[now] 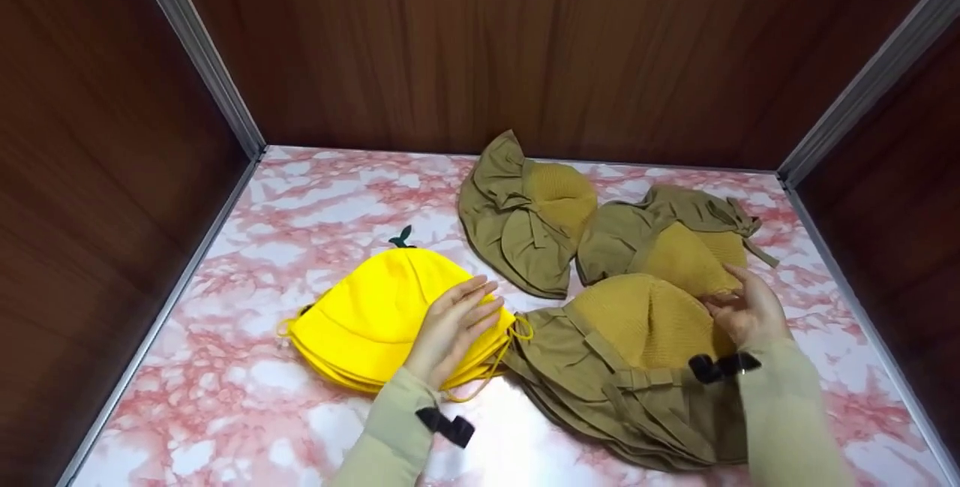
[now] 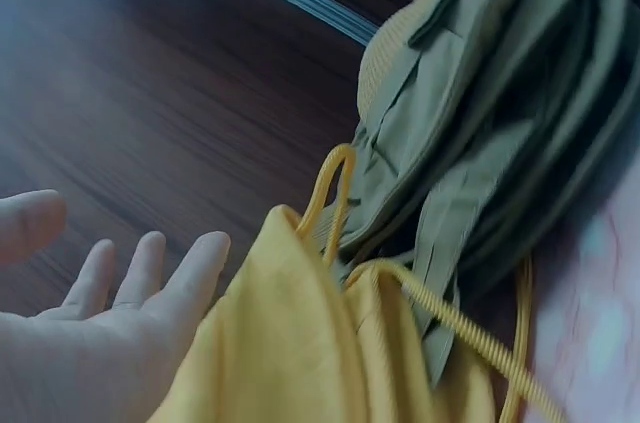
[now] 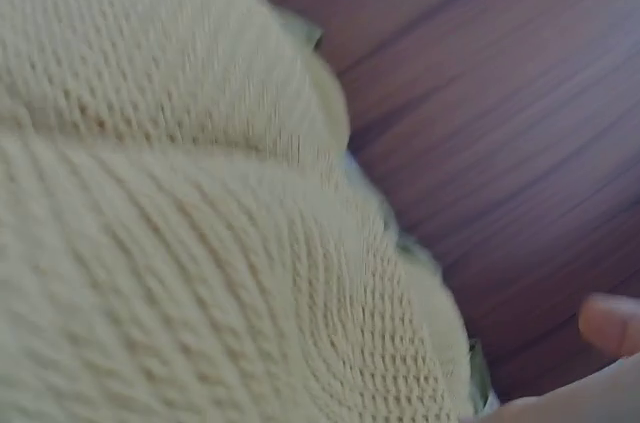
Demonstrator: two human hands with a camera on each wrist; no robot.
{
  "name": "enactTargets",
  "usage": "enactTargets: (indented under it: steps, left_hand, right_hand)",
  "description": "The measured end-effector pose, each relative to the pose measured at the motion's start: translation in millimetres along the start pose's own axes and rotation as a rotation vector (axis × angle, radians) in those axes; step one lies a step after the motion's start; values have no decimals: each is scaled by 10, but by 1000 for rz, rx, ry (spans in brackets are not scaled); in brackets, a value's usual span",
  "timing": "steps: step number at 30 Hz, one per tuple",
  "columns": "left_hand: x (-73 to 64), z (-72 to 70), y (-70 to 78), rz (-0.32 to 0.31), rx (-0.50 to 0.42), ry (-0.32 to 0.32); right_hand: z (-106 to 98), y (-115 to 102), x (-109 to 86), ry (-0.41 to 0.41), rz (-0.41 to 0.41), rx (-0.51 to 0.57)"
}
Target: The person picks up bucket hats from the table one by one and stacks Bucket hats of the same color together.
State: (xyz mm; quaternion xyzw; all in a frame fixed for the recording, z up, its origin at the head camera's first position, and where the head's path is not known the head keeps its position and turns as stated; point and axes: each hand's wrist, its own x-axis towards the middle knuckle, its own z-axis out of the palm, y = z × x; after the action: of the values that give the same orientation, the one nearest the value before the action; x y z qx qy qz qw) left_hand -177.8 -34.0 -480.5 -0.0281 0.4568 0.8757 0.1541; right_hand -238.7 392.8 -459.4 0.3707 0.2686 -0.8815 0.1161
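Note:
A stack of yellow bucket hats [image 1: 375,314] with cord ties and a green sprout on top lies left of centre. My left hand [image 1: 454,329] is at its right side, fingers extended; in the left wrist view the hand [image 2: 120,333] is spread beside the yellow cloth. To the right is a stack of olive sun hats [image 1: 645,329] with mustard knit crowns. My right hand [image 1: 754,307] is at the crown's upper right, fingers loosely bent; whether it touches the knit is unclear. In the right wrist view the knit crown [image 3: 200,213] fills the left.
Two more olive hats lie behind: one with its brim turned left [image 1: 517,224], another at the right with a tie [image 1: 675,239]. They rest on a pink-and-white marbled tabletop [image 1: 247,382]. Brown wood-look panels [image 1: 480,44] with metal edging enclose the back and sides.

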Motion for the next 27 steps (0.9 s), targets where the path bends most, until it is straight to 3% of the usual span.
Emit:
enactTargets:
  steps: [4,6,9,15,19,23,27]
  left_hand:
    - [128,56,-66,-37,-128,-27]
    - [170,93,-107,-51,-150,-49]
    - [220,153,-151,-71,-163,-70]
    - [281,282,-193,-95,-162,-85]
    - [299,345,-219,-112,-161,-99]
    - [310,370,-252,-133,-153,-112]
    - [319,368,-292,-144,-129,-128]
  right_hand:
    - [-128,-155,257,57,73,-232]
    - [-171,-189,343,86,98,-260]
    - [-114,-137,299,98,96,-260]
    - [6,-49,200,100,57,-228]
    - [26,-2,211,94,-34,-223]
    - [33,16,222,34,-50,-145]
    - [27,16,254,-91,-45,7]
